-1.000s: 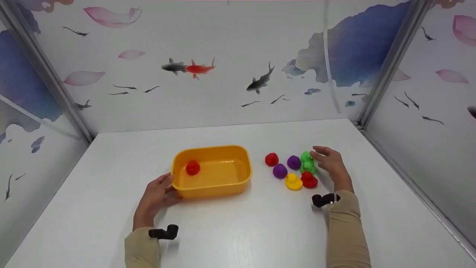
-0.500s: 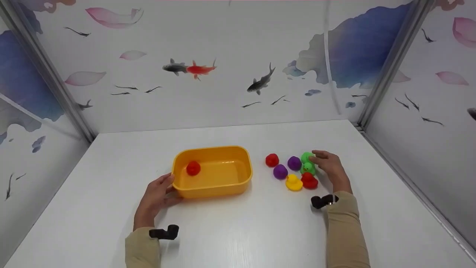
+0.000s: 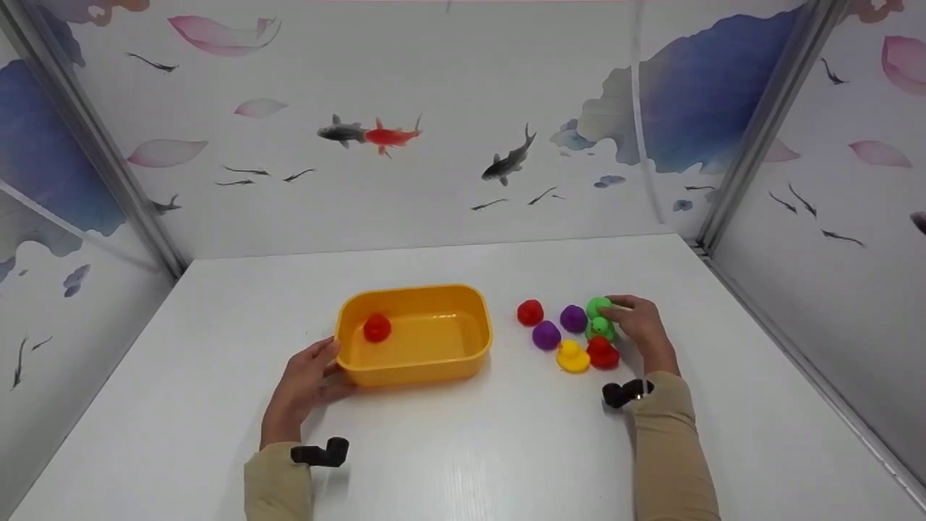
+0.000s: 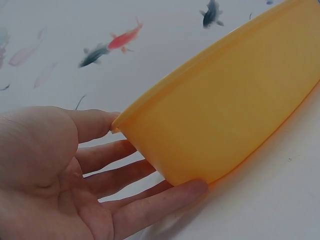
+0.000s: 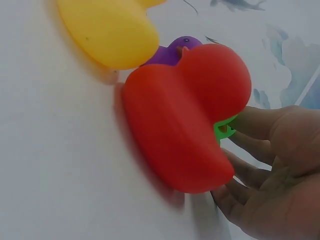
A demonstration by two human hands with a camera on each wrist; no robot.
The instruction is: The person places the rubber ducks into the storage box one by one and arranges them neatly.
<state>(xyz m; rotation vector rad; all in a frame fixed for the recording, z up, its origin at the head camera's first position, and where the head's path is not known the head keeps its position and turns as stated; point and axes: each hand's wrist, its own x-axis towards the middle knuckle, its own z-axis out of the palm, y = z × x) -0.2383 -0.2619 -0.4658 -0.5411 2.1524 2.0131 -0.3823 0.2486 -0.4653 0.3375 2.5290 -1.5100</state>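
Right hand: the right hand sits at the far right edge of the duck cluster, fingers curled in toward the green duck and apparently closing on it; the head view cannot settle whether the pinch is complete.
Green duck: it stands on the bench just to the left of the right hand's fingertips, with a second green duck touching it on the far side.
Neighbours: a red duck lies just nearer the person than the green one, a yellow duck beside that, two purple ducks further left, and a lone red one at the cluster's left end.
Left hand: the left hand rests against the near left corner of the yellow tub, fingers straight and relaxed, thumb at the rim, steadying rather than clasping it.
Tub: its long axis runs left to right across the bench; one red duck already sits inside, at the left end.
Direction that matters: the tub lies well to the left of the ducks, so the right hand is nearer the ducks and the left hand nearer the tub.
Right wrist view: the big red duck fills the view and hides most of the green duck, of which only a sliver shows against the fingers.
Left wrist view: it shows the open palm and fingers laid under the tub wall, a contact the head view leaves vague.
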